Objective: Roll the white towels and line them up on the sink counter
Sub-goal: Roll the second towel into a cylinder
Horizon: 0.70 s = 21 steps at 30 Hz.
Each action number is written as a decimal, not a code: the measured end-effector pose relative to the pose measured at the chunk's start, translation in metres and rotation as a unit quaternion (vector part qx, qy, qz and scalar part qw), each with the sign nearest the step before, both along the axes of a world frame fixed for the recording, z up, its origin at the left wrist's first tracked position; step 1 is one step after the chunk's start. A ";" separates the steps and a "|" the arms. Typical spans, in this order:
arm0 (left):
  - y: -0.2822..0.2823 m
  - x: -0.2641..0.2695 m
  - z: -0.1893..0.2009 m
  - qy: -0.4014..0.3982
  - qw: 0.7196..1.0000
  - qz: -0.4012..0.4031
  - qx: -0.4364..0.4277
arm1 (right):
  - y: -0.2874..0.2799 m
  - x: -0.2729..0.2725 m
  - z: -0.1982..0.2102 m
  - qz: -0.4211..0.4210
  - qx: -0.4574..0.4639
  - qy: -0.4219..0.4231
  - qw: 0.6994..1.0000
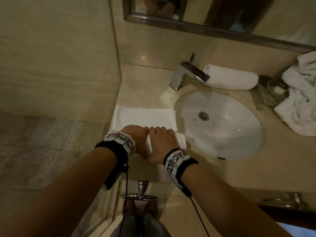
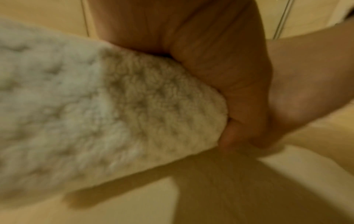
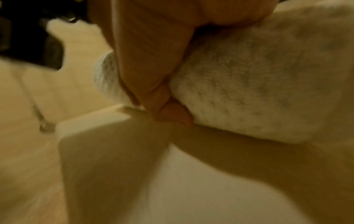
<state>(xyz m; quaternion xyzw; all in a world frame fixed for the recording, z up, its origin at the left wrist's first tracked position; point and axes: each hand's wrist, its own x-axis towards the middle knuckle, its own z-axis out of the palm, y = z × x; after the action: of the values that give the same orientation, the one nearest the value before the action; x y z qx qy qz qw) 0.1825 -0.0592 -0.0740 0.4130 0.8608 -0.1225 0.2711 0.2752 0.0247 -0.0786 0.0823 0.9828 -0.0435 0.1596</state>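
A white towel (image 1: 143,117) lies flat on the counter left of the sink, and its near end is rolled up. My left hand (image 1: 137,135) and right hand (image 1: 161,136) sit side by side on that roll, fingers curled over it. In the left wrist view my left hand (image 2: 220,68) grips the fluffy towel roll (image 2: 95,106). The right wrist view shows my right hand (image 3: 153,68) wrapped round the towel roll (image 3: 258,91). One finished rolled towel (image 1: 234,79) lies behind the faucet. A heap of crumpled white towels (image 1: 301,96) sits at the far right.
The white oval sink (image 1: 239,142) fills the counter's middle, with a chrome faucet (image 1: 186,74) behind it. A glass soap dish (image 1: 277,89) stands between the rolled towel and the heap. A wall bounds the counter on the left; a mirror (image 1: 222,11) hangs above.
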 end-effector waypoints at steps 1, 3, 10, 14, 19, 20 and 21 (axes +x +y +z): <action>-0.003 0.003 0.000 0.008 1.000 0.003 0.014 | 0.001 -0.004 0.002 -0.002 -0.007 -0.014 1.000; -0.010 0.011 -0.004 0.046 0.997 -0.001 0.063 | 0.002 -0.012 0.005 0.002 -0.014 -0.029 0.999; -0.003 0.006 -0.010 0.062 0.996 -0.018 0.058 | 0.004 -0.014 0.004 -0.019 -0.029 -0.024 0.999; 0.006 -0.010 -0.012 -0.014 1.000 0.008 0.017 | 0.007 -0.006 0.001 0.020 -0.011 -0.007 1.000; 0.000 -0.005 -0.011 0.029 0.998 -0.019 0.052 | 0.003 -0.004 -0.004 0.011 0.003 -0.001 1.000; -0.007 0.001 -0.012 0.058 0.994 -0.038 0.082 | 0.003 -0.005 -0.003 0.012 -0.003 -0.003 1.000; -0.015 0.006 -0.013 0.090 0.989 -0.056 0.108 | 0.004 -0.009 -0.002 0.013 -0.013 -0.008 1.000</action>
<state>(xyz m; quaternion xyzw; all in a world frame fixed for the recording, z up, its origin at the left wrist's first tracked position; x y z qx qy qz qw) 0.1885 -0.0746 -0.0875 0.4749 0.8652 -0.0803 0.1394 0.2661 0.0291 -0.0811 0.0672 0.9818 -0.0539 0.1691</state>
